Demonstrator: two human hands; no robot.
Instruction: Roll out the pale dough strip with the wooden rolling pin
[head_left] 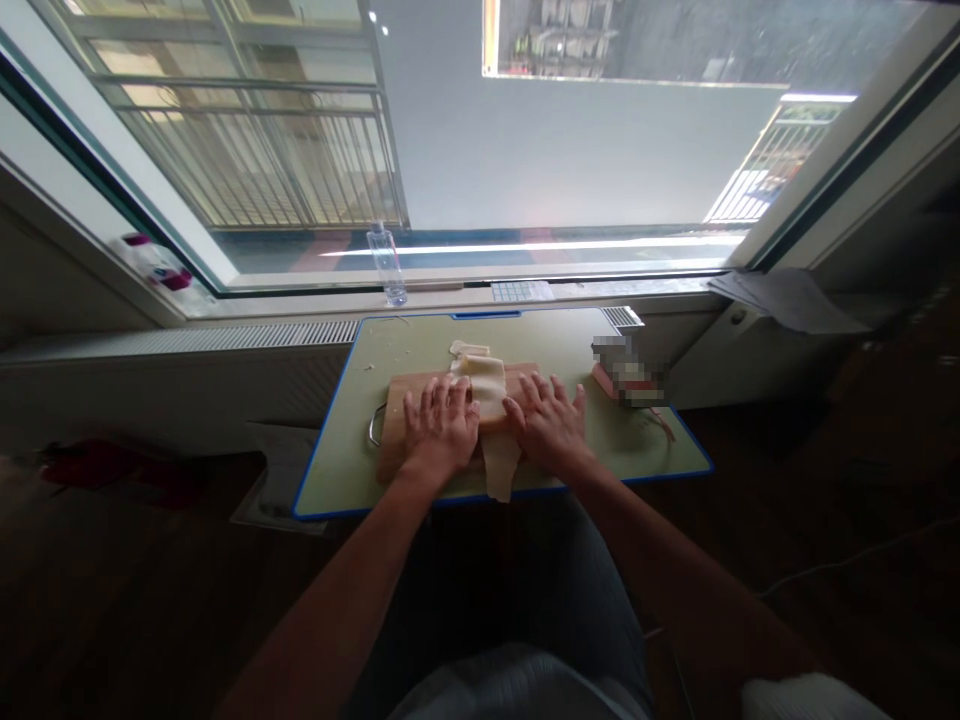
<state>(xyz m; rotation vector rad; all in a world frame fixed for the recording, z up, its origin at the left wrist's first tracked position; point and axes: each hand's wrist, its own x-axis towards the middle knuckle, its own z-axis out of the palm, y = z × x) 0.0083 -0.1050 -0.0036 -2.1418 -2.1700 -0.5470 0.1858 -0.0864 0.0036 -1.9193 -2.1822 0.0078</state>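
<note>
A clear bottle [388, 270] stands on the windowsill [442, 298] beyond a pale green, blue-edged bench [337, 440], with a white-and-magenta bottle [159, 264] at the sill's left end and loose papers [784, 298] at far right. A pixelated item [630, 378] sits on the right of the bench, apart from my right hand [553, 418]; a thin reddish strap trails beside it. My hands themselves cover much of the wooden board [397, 400], whose metal handle [376, 426] juts out at left.

Pale dough [487, 378] lies on the board between my left hand [445, 415] and my right, its main sheet just beyond my thumbs. A narrower strip runs between my wrists to the near edge of the bench; a small piece shows past the far side of the board. My palms face down, the fingers of the right spread wide, those of the left slightly apart; neither hand is clenched. A rounded wooden edge shows between them, but I cannot tell its full shape.

What the two bottles contain is too small to make out.
</note>
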